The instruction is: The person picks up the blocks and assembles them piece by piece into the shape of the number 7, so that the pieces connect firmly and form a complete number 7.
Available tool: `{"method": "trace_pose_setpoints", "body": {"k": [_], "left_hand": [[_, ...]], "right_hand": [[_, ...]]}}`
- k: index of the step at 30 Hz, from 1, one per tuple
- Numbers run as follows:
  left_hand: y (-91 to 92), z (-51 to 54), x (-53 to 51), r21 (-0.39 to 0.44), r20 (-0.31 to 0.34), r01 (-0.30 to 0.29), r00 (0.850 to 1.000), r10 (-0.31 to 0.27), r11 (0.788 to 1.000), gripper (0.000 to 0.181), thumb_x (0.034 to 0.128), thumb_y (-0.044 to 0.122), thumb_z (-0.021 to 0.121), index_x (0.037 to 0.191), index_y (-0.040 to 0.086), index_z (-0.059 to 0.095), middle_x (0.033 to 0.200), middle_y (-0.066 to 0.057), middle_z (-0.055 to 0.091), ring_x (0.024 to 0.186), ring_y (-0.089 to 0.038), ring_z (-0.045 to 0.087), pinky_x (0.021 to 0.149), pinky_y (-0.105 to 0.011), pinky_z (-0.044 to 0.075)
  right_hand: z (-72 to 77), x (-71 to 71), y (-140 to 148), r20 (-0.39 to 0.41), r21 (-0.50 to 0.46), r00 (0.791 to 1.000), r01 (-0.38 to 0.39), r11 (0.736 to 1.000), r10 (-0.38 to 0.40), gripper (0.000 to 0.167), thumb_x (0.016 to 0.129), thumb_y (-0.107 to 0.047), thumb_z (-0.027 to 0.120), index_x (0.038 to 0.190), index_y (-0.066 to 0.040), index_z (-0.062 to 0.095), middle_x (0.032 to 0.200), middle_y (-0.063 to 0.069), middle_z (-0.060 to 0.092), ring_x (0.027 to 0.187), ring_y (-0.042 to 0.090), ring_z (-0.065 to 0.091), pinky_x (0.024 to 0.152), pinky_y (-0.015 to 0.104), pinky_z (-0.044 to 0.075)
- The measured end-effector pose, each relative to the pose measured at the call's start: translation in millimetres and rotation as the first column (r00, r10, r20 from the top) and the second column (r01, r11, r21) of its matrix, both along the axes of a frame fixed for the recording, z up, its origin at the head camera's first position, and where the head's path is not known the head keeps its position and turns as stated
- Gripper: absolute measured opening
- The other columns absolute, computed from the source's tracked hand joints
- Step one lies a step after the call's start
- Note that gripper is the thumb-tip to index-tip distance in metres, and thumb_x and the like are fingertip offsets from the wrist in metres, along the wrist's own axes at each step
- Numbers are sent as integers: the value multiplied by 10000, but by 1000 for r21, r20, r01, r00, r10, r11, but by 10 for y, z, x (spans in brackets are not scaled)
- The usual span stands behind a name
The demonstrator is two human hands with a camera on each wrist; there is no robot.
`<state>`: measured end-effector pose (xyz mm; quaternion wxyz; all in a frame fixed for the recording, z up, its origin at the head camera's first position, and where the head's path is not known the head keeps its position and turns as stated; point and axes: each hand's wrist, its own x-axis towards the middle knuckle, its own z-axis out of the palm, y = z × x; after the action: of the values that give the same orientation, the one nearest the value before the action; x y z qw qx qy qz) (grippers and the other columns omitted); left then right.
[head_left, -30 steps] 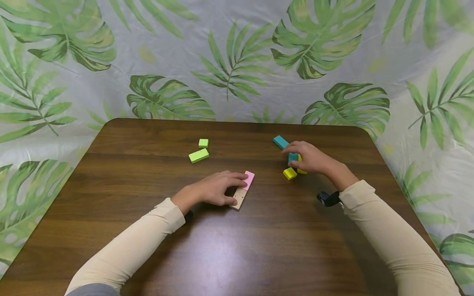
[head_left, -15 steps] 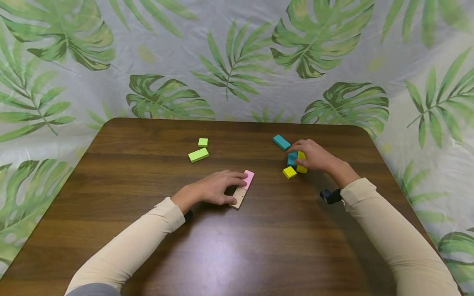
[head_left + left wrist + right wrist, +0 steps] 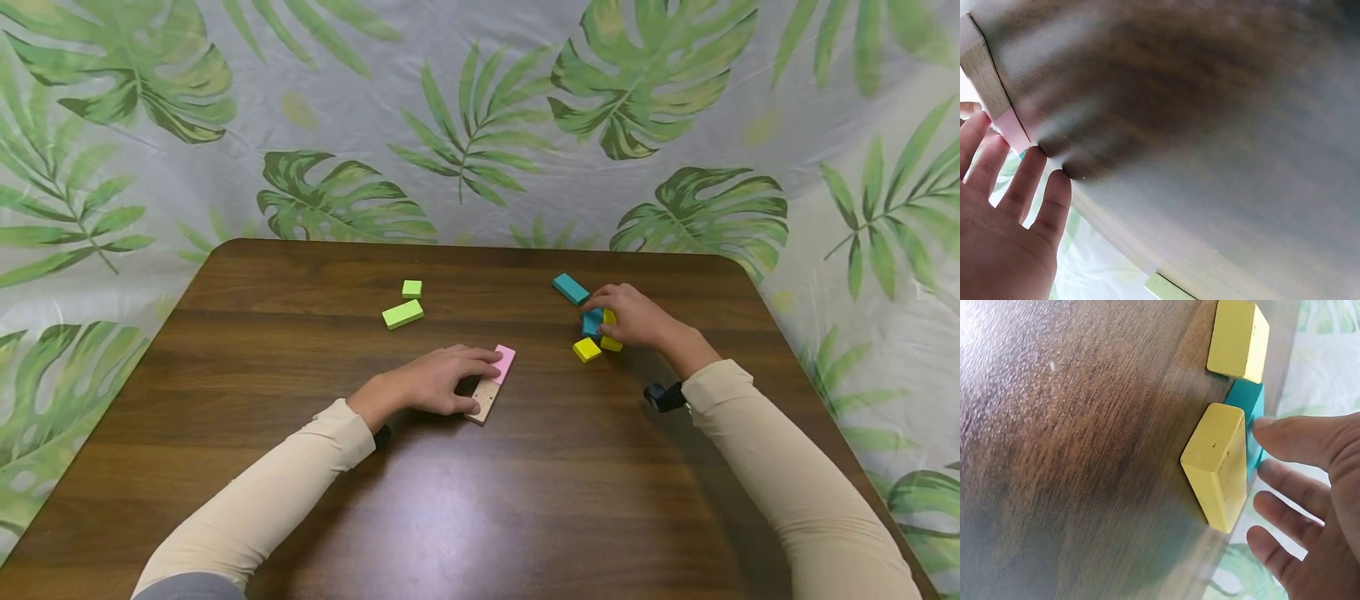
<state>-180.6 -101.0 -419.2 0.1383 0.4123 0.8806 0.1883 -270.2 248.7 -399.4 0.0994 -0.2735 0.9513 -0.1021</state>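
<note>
In the head view, my left hand (image 3: 442,381) rests over a pink block (image 3: 504,363) and a bare-wood block (image 3: 483,402), which lie end to end. Its fingertips touch the pink block while the thumb touches the wooden one; the left wrist view shows those fingers nearly straight. Over to the right, my right hand (image 3: 633,317) holds a small teal block (image 3: 592,322) between thumb and index finger. Against that block stands a longer yellow block (image 3: 1222,469), partly under the hand. A short yellow block (image 3: 587,350) lies just in front.
A longer teal block (image 3: 571,288) lies behind the right hand. Two lime-green blocks, one short (image 3: 412,289) and one longer (image 3: 402,314), lie at the back left of the brown wooden table (image 3: 450,492). A leaf-patterned cloth (image 3: 480,125) hangs behind it.
My right hand has shifted slightly to the right, leaving more of the long yellow block and the far teal block in sight. The left hand has stayed put on its blocks.
</note>
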Motion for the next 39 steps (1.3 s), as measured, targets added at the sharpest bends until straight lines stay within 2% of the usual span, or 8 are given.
{"method": "trace_pose_setpoints", "body": {"k": [5,13,16,19,22,26,39], "left_hand": [[-10,-7,-4,-2,1,-4,1000,4,1000,534,889,236,692,1397,126,569,1592,-23,398,1455,-285,390,1181,-497,325],[-12,-19,-10,-4,2,-3,1000,3,1000,535,887,235,692,1395,124,569,1593,-25,397,1457,-286,388,1185,-500,318],[-8,-19,-12,-5,5,-3,1000,3,1000,536,889,236,692,1398,125,567,1593,-25,397,1458,-288,387,1187,-502,315],[-5,-22,-14,-5,6,-2,1000,2,1000,536,890,237,690,1399,124,565,1593,-26,397,1457,-290,387,1186,-501,316],[-6,-27,-13,-7,8,-4,1000,4,1000,537,889,237,691,1398,124,566,1592,-26,398,1458,-291,386,1184,-504,319],[-5,-25,-10,-7,14,-7,1000,7,1000,536,886,238,695,1394,123,570,1591,-26,400,1458,-290,386,1183,-499,322],[5,8,-6,5,8,-4,1000,4,1000,533,882,236,698,1387,119,575,1580,-31,415,1451,-297,396,1182,-509,318]], "right_hand": [[1,-3,-19,-1,12,1000,11,1000,-11,383,919,-94,635,1299,-51,646,1400,253,525,1265,457,448,1070,606,387],[-20,24,-60,-54,13,998,-14,1000,14,363,935,-162,658,1283,-60,667,1356,239,574,1199,431,492,1002,592,425],[-36,28,-79,-50,13,999,-17,1000,18,361,951,-129,619,1302,-52,653,1360,245,562,1226,442,482,1020,595,421],[-45,33,-105,-48,7,998,-36,999,36,378,923,-22,579,1295,-21,651,1359,256,547,1240,449,491,1025,582,440],[-59,32,-129,-60,-2,996,-60,998,60,380,891,17,609,1268,-4,662,1340,253,552,1220,437,528,1006,571,469],[-81,16,-165,-71,-15,995,-74,997,73,356,894,-43,682,1249,-5,669,1323,230,565,1196,411,565,1000,556,485],[-86,14,-297,-110,-37,989,-104,994,99,316,903,-32,680,1218,-13,685,1242,205,576,1101,351,595,947,512,513]]}}
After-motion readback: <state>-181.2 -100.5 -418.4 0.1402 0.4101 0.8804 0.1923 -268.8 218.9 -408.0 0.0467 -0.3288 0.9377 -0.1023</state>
